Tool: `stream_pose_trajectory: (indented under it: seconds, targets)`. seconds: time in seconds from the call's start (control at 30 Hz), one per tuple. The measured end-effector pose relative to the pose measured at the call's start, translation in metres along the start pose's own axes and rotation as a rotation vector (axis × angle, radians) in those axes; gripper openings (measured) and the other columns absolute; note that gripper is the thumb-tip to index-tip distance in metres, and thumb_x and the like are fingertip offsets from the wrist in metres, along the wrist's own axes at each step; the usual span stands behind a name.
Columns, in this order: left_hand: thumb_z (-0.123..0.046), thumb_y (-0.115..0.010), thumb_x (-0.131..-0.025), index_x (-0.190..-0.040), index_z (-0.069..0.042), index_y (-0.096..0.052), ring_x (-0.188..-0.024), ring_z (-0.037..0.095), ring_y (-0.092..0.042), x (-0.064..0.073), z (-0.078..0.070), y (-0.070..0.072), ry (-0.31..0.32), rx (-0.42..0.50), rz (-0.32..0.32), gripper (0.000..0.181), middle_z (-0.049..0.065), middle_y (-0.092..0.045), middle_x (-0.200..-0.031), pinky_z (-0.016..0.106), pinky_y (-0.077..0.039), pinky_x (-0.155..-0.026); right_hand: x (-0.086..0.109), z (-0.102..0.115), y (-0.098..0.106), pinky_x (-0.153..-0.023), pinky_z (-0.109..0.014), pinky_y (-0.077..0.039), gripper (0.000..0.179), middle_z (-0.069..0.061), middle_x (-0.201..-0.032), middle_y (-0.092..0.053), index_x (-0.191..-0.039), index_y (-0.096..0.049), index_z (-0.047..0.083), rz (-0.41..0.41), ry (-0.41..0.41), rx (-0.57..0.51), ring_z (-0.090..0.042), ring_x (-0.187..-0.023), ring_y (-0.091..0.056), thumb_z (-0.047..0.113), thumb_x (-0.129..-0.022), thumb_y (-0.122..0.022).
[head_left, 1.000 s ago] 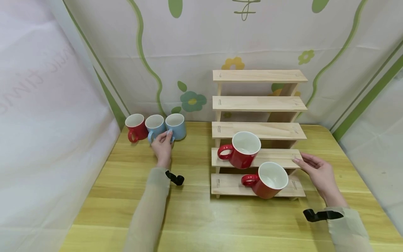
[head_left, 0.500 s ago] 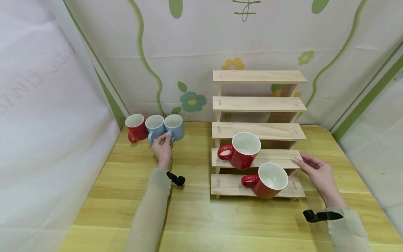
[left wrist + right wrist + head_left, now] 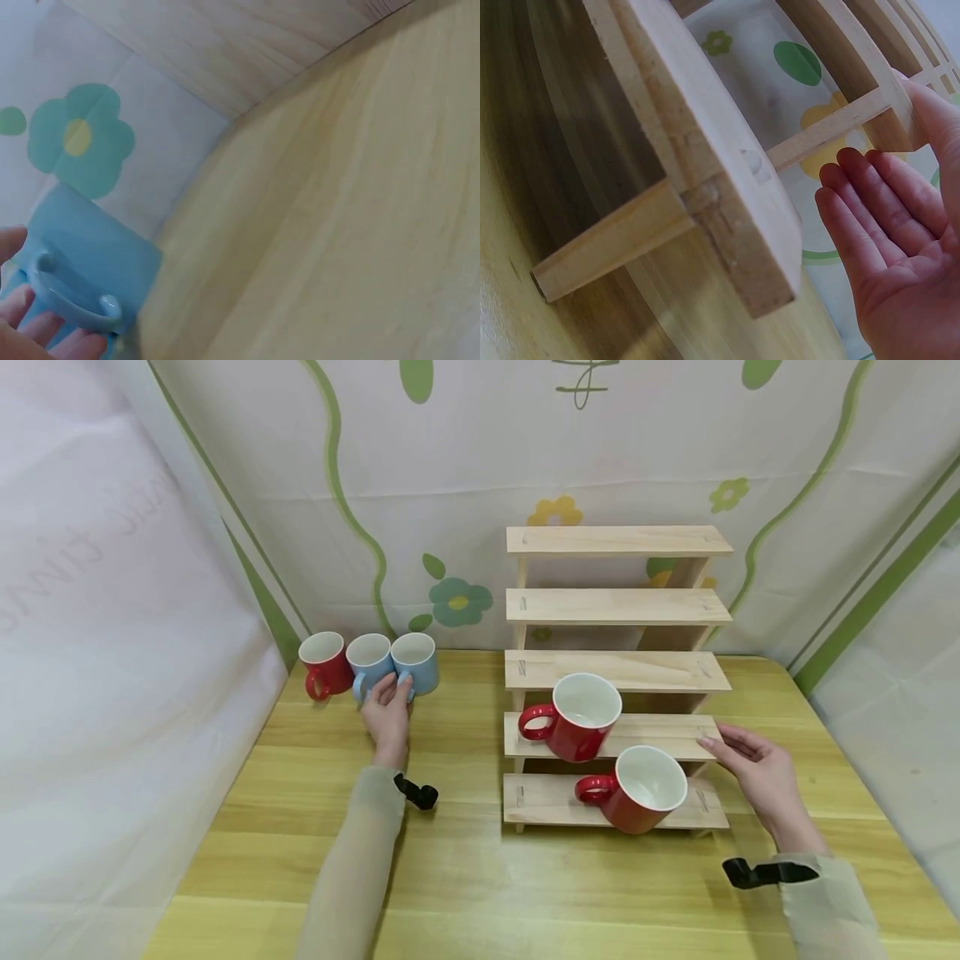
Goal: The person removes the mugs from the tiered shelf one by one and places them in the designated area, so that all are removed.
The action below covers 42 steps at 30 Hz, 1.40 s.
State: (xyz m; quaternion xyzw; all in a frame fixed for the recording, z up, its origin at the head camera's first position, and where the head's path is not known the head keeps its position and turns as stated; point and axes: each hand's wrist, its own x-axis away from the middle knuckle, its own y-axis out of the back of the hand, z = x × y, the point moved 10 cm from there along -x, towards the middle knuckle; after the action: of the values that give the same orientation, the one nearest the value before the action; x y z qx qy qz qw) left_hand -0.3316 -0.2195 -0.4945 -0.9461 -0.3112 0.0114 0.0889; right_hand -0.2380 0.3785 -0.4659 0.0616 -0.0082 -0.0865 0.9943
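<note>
My left hand [image 3: 386,714] is at the handle of the rightmost light-blue mug [image 3: 420,664], beside another light-blue mug [image 3: 367,650] and a red mug [image 3: 322,664]. In the left wrist view, the thumb stands apart from the blue handle [image 3: 71,307], and the fingertips lie along its outer side. My right hand [image 3: 765,772] grips the right end of a tiered wooden shelf [image 3: 686,739], thumb on the second board from the bottom, fingers beneath it. One red mug [image 3: 577,731] stands on that board; another [image 3: 637,806] stands on the lowest board. All mugs are upright.
Above the red mugs, the shelf's upper boards [image 3: 618,606] rise in steps toward the back. A printed cloth backdrop [image 3: 465,460] hangs behind the wooden table [image 3: 450,877], with white cloth [image 3: 120,652] at the left side.
The rightmost light-blue mug has shifted slightly left, against its neighbour, with my left hand at its handle. My right hand and the wooden shelf have stayed in place.
</note>
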Motion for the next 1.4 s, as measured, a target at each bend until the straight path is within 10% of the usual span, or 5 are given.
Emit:
stream_pose_trajectory:
  seconds: [0.43,0.87,1.4]
  targets:
    - [-0.038,-0.080,-0.091,-0.130,-0.005,-0.069,-0.119,0.019,-0.062,0.010,-0.080,-0.009,-0.131,0.006,0.076,0.052,0.008,-0.068,-0.129,0.029,-0.048,-0.103,0.002,0.002,-0.002,-0.076,-0.012,-0.054,0.026,0.014,-0.102,-0.072,-0.117,-0.073,0.022,0.004,0.015,-0.028,0.002,-0.092,-0.066,0.012,-0.092,-0.078]
    - [-0.026,-0.081,-0.091,-0.130,-0.007,-0.070,-0.118,0.018,-0.064,0.067,-0.153,-0.051,-0.293,0.051,0.344,0.045,0.009,-0.069,-0.126,0.032,-0.051,-0.101,0.002,0.002,-0.001,-0.077,-0.012,-0.054,0.029,0.014,-0.105,-0.070,-0.121,-0.071,0.019,0.006,0.014,-0.010,0.003,-0.092,-0.066,0.013,-0.093,-0.078]
    - [-0.017,-0.081,-0.090,-0.126,-0.004,-0.070,-0.114,0.026,-0.067,0.138,-0.139,-0.099,-0.305,-0.065,0.703,0.040,0.005,-0.071,-0.123,0.032,-0.055,-0.094,0.001,0.003,0.001,-0.076,-0.011,-0.053,0.028,0.017,-0.104,-0.070,-0.120,-0.072,0.021,-0.016,0.015,0.046,0.004,-0.093,-0.065,0.016,-0.093,-0.078]
